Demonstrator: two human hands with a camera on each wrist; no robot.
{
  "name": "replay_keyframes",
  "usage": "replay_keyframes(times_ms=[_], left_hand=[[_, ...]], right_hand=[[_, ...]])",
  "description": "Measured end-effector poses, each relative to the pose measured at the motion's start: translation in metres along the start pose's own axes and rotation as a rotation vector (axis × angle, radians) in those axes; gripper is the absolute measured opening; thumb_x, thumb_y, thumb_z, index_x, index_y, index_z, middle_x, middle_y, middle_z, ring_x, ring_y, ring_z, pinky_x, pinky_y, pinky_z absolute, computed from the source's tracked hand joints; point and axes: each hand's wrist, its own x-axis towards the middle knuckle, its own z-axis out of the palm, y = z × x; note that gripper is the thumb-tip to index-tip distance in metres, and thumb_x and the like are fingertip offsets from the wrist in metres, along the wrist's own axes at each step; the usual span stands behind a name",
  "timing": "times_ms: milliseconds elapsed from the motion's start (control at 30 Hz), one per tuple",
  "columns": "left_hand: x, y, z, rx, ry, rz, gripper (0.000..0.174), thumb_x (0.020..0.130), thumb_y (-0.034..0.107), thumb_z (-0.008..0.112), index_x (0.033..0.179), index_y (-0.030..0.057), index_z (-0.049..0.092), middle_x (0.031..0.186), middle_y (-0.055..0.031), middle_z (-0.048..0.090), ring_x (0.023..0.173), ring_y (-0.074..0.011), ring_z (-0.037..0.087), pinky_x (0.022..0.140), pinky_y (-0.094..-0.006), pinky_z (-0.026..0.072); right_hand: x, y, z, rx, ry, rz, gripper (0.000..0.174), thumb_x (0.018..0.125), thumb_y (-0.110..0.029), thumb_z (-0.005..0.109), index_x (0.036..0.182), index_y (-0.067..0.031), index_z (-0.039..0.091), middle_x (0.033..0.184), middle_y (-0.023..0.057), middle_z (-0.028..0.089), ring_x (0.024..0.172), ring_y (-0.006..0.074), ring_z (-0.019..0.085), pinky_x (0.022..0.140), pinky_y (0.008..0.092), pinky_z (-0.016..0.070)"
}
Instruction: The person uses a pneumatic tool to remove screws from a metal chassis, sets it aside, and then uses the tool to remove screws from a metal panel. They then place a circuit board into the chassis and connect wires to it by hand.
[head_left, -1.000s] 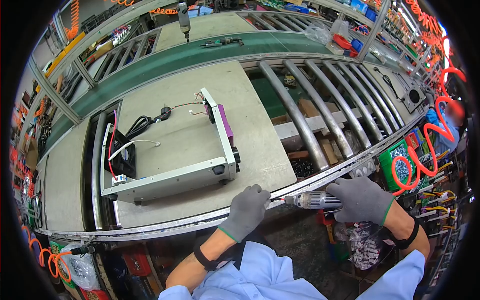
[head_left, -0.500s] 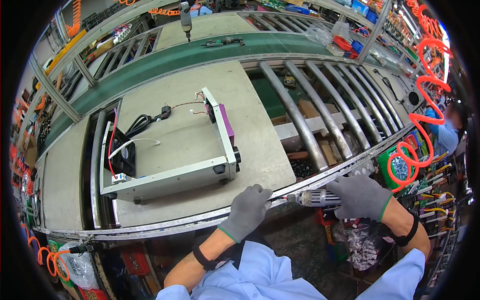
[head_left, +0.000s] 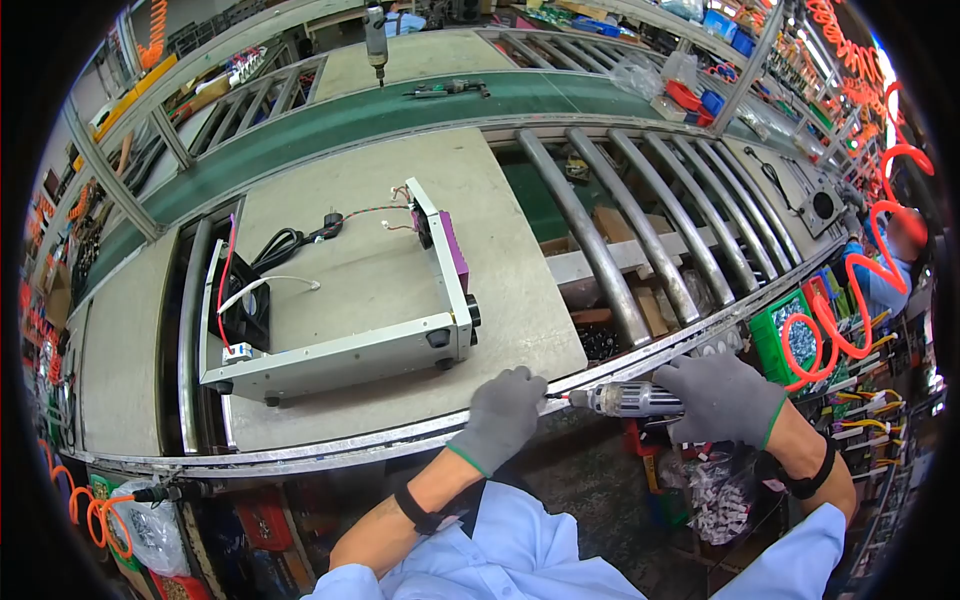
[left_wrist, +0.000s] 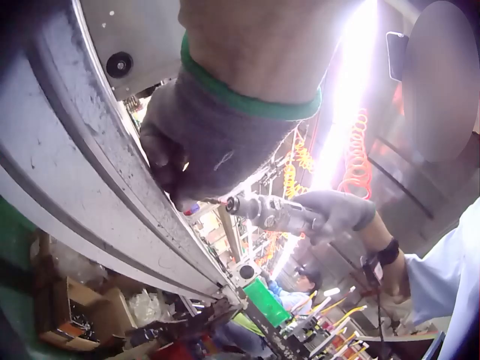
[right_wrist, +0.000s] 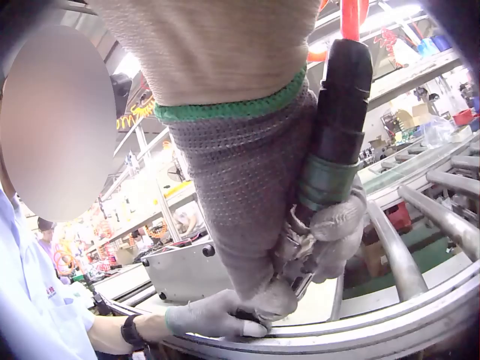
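Observation:
My gloved right hand (head_left: 725,398) grips an air screwdriver (head_left: 635,399) held level over the conveyor's front rail. Its thin bit (head_left: 557,395) points left. At the bit's tip, my gloved left hand (head_left: 497,418) has its fingers curled and pinches the end; any small part between the fingertips is hidden. In the left wrist view the screwdriver (left_wrist: 274,214) lines up with the left fingers. Behind the left hand, an open metal chassis (head_left: 340,355) lies on a pale board (head_left: 520,310), with a black fan (head_left: 245,315), loose wires and a purple part (head_left: 452,250) on it.
Steel rollers (head_left: 585,240) run to the right of the board. A green bin of screws (head_left: 785,325) and an orange coiled hose (head_left: 855,300) are at the right. Across the line another screwdriver (head_left: 376,45) hangs over a green belt (head_left: 300,130). Another person (head_left: 885,270) sits at far right.
Both hands and the screwdriver stay almost in place, while the view shifts slightly. The orange hose swings at the right, and the other person there moves a little.

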Motion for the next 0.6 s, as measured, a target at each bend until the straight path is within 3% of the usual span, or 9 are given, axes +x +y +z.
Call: replay_keyframes(times_ms=[67, 167, 200, 300, 400, 500, 600], left_hand=[[-0.004, -0.008, -0.012, 0.032, 0.012, -0.055, 0.01, 0.09, 0.017, 0.067, 0.09, 0.008, 0.07, 0.082, -0.0118, 0.063, 0.081, -0.0308, 0.065, 0.071, -0.0446, 0.053], [-0.009, -0.011, -0.031, -0.175, 0.119, -0.161, 0.013, 0.092, 0.016, 0.064, 0.096, 0.0066, 0.073, 0.085, -0.0138, 0.065, 0.081, -0.0319, 0.066, 0.071, -0.0441, 0.0528], [-0.012, -0.02, -0.028, -0.203, 0.154, -0.106, 0.018, 0.095, 0.012, 0.059, 0.104, 0.0023, 0.072, 0.087, -0.0126, 0.067, 0.076, -0.026, 0.067, 0.069, -0.0399, 0.0535], [-0.013, -0.024, -0.033, -0.595, -0.016, -0.326, 0.023, 0.097, 0.008, 0.054, 0.109, -0.0023, 0.069, 0.084, -0.0087, 0.065, 0.07, -0.0168, 0.064, 0.067, -0.0334, 0.0534], [-0.008, -0.014, -0.049, -1.157, -0.182, -0.761, 0.027, 0.097, 0.009, 0.053, 0.116, -0.0047, 0.066, 0.083, -0.0049, 0.061, 0.069, -0.0106, 0.06, 0.067, -0.028, 0.0519], [-0.007, -0.007, -0.047, -0.926, -0.193, -0.565, 0.029, 0.094, 0.011, 0.059, 0.119, -0.0025, 0.066, 0.084, -0.0049, 0.061, 0.071, -0.0106, 0.06, 0.068, -0.0277, 0.0518], [-0.01, -0.001, -0.036, -0.439, -0.159, -0.28, 0.031, 0.092, 0.016, 0.065, 0.12, 0.0024, 0.067, 0.085, -0.0077, 0.065, 0.075, -0.0161, 0.066, 0.07, -0.033, 0.0538]], right_hand=[[0.001, -0.002, 0.002, 0.014, -0.002, 0.02, 0.041, 0.075, -0.028, 0.077, 0.105, -0.0046, 0.062, 0.092, 0.0165, 0.067, 0.086, 0.0376, 0.07, 0.078, 0.0485, 0.0573], [0.008, -0.002, 0.008, 0.025, -0.034, 0.024, 0.039, 0.075, -0.026, 0.076, 0.104, -0.004, 0.062, 0.093, 0.0168, 0.067, 0.086, 0.038, 0.07, 0.077, 0.0488, 0.0573], [0.011, -0.001, 0.012, 0.03, -0.032, 0.017, 0.042, 0.074, -0.026, 0.076, 0.107, -0.0043, 0.062, 0.093, 0.0173, 0.067, 0.085, 0.0386, 0.07, 0.077, 0.0497, 0.0571], [0.017, 0.002, 0.017, 0.029, -0.035, 0.01, 0.047, 0.071, -0.026, 0.076, 0.11, -0.0049, 0.063, 0.092, 0.0182, 0.067, 0.083, 0.0396, 0.07, 0.075, 0.0513, 0.0566], [0.015, -0.002, 0.01, 0.009, -0.046, 0.027, 0.043, 0.072, -0.027, 0.076, 0.107, -0.004, 0.063, 0.092, 0.0177, 0.067, 0.083, 0.0394, 0.07, 0.076, 0.0505, 0.0567], [0.009, -0.003, 0.002, -0.005, -0.033, 0.017, 0.039, 0.075, -0.028, 0.076, 0.102, -0.0027, 0.063, 0.093, 0.0172, 0.068, 0.084, 0.0393, 0.071, 0.077, 0.0495, 0.0575], [0.005, -0.002, -0.001, -0.009, -0.015, 0.014, 0.04, 0.075, -0.029, 0.076, 0.102, -0.0029, 0.063, 0.094, 0.0171, 0.068, 0.084, 0.0395, 0.071, 0.077, 0.0494, 0.0578]])
